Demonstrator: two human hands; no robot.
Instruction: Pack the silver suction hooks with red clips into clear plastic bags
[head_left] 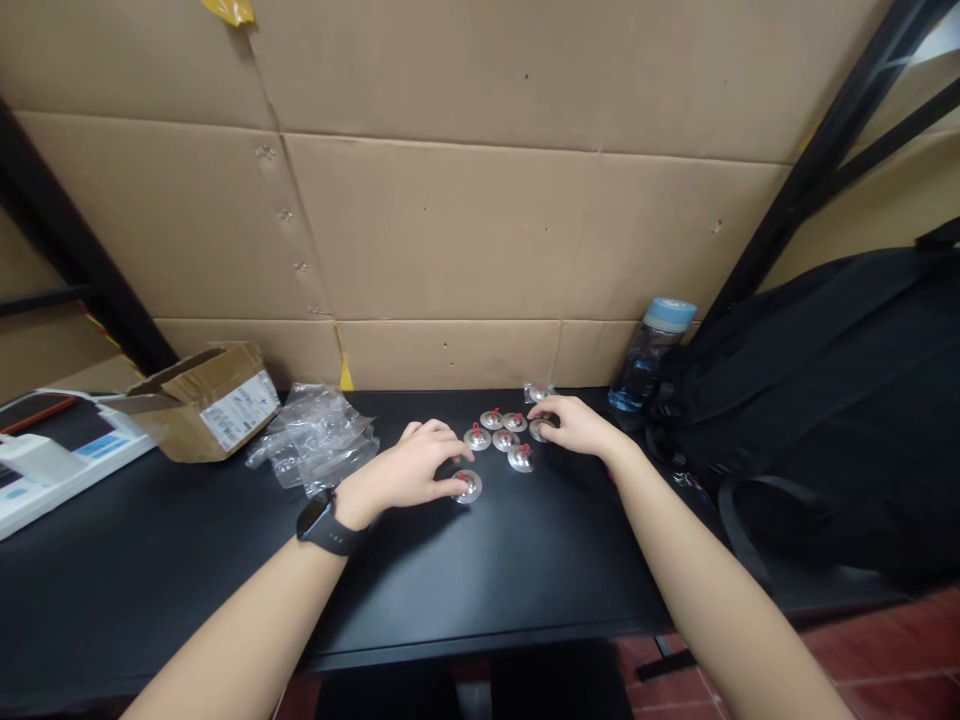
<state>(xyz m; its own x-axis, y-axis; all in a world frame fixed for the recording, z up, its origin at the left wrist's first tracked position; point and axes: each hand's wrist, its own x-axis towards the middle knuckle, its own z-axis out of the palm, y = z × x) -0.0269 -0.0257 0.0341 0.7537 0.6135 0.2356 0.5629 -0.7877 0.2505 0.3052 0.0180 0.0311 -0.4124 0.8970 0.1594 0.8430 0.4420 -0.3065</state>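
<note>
Several silver finger cymbals point(505, 440) with red loops lie in a loose cluster on the black table point(480, 570). My left hand point(420, 465) is by the nearest finger cymbal point(470, 488); its thumb touches the red loop, and the fingers are spread above. At the cluster's right side, my right hand point(574, 425) has thumb and fingers closed at another finger cymbal point(540, 430), partly hidden under the fingertips. Behind that hand, one more cymbal in clear wrapping point(538, 392) lies near the cardboard wall.
Crumpled clear plastic bags point(315, 435) and an opened cardboard box point(202, 400) sit at the left, beside a white power strip point(67, 480). To the right stand a bottle with a blue lid point(651, 355) and a large black backpack point(840, 400). A cardboard wall point(450, 230) closes the back.
</note>
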